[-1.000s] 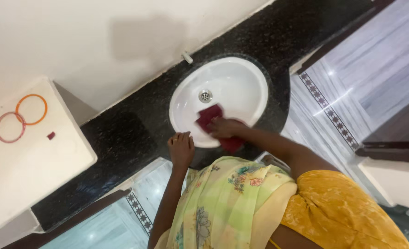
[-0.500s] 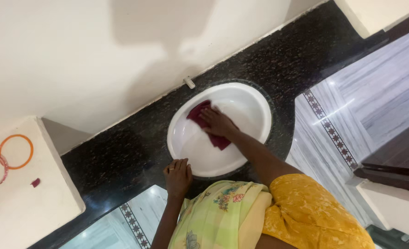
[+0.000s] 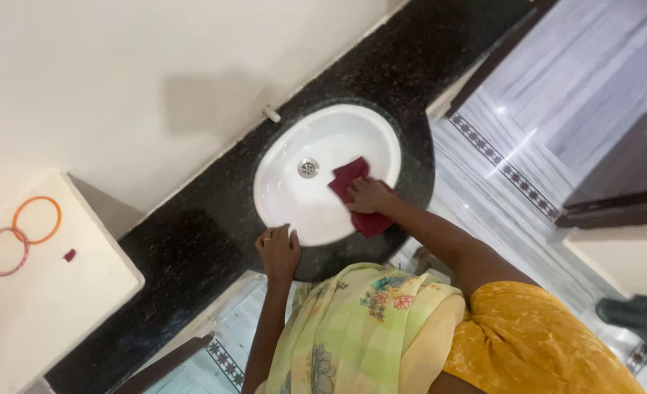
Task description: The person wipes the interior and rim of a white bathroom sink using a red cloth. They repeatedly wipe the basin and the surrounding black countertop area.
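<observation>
A white oval sink basin (image 3: 294, 211) is set into a black speckled stone counter (image 3: 192, 241). My right hand (image 3: 369, 195) presses a dark red cloth (image 3: 349, 177) against the basin's right inner side, near the rim. A metal drain (image 3: 308, 168) lies to the left of the cloth. My left hand (image 3: 278, 252) rests flat on the counter's front edge just below the basin, holding nothing. A ring shows on one finger of that hand.
A small metal tap (image 3: 271, 114) juts from the white wall behind the basin. A white ledge (image 3: 53, 299) at the left carries an orange bangle (image 3: 37, 219), a pink bangle (image 3: 5, 252) and a small red scrap (image 3: 70, 255). Pale striped floor tiles (image 3: 542, 109) lie at the right.
My right hand has dragged the red cloth from the basin's far side over the drain to its right side. The left hand has stayed on the counter edge. The view has shifted.
</observation>
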